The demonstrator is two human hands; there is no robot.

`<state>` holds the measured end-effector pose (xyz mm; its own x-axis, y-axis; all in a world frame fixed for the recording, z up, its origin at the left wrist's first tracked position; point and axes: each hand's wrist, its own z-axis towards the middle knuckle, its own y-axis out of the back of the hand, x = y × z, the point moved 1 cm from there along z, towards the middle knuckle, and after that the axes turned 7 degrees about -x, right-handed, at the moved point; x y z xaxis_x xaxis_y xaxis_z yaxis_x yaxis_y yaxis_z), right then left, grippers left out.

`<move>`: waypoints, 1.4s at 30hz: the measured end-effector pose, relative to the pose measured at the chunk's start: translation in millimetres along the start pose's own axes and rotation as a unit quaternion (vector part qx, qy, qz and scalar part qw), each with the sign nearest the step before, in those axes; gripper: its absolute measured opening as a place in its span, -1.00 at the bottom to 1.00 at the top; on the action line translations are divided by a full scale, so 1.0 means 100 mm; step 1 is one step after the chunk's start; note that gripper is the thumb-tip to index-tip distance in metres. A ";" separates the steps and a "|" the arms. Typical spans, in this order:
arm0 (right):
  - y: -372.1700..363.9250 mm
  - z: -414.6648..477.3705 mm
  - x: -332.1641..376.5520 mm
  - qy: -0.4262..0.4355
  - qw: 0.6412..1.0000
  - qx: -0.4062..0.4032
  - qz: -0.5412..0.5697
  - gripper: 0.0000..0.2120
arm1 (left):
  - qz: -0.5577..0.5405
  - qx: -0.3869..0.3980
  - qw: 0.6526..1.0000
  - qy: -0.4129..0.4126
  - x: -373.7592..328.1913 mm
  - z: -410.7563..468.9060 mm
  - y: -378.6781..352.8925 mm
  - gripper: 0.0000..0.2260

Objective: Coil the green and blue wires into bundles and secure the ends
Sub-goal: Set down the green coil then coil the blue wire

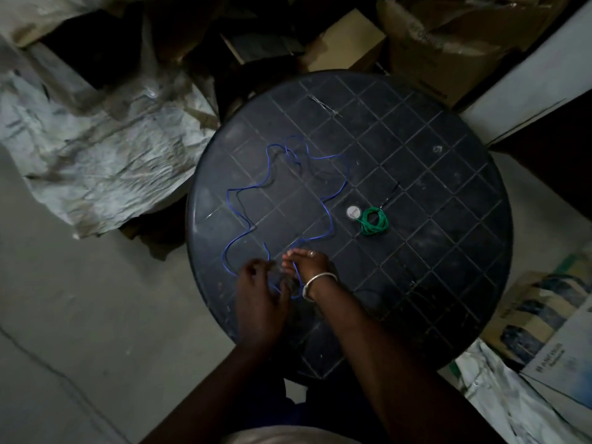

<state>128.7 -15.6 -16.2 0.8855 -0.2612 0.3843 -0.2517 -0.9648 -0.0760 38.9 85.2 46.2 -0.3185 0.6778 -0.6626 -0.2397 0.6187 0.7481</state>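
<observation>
A long blue wire (326, 206) lies in loose wavy loops over the left half of a round dark table (448, 193). Both of its near strands run into my hands at the table's front left edge. My left hand (259, 290) pinches the wire near a small loop. My right hand (307, 262), with a silver bangle on the wrist, holds the wire just to the right, fingers curled around it. The green wire (373, 222) sits apart as a small tight coil near the table's middle, to the right of the blue wire.
A small round silver disc (353, 211) lies beside the green coil. A thin short dark wire (325, 105) rests at the table's far side. Cardboard boxes (429, 52) and crumpled sacks (96, 149) crowd the floor around the table.
</observation>
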 end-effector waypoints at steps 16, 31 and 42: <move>0.05 -1.54 0.43 -0.087 0.931 0.116 0.336 -0.86 | -0.306 0.275 0.888 0.204 0.07 0.17 0.93 -0.72; 0.36 -1.99 0.27 0.356 0.915 -0.154 -0.112 -0.80 | -0.360 0.156 0.909 0.145 -0.42 0.02 1.62 -0.91; 0.88 -2.76 0.46 0.583 0.658 0.036 -0.476 -0.84 | -0.295 0.102 0.948 0.065 -1.17 -0.66 1.46 -0.83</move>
<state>39.4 -104.7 248.3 -0.2827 0.6216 0.7305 0.2567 -0.6848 0.6820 -19.4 70.0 235.0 -0.2981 0.1426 -0.9438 -0.2334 0.9479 0.2169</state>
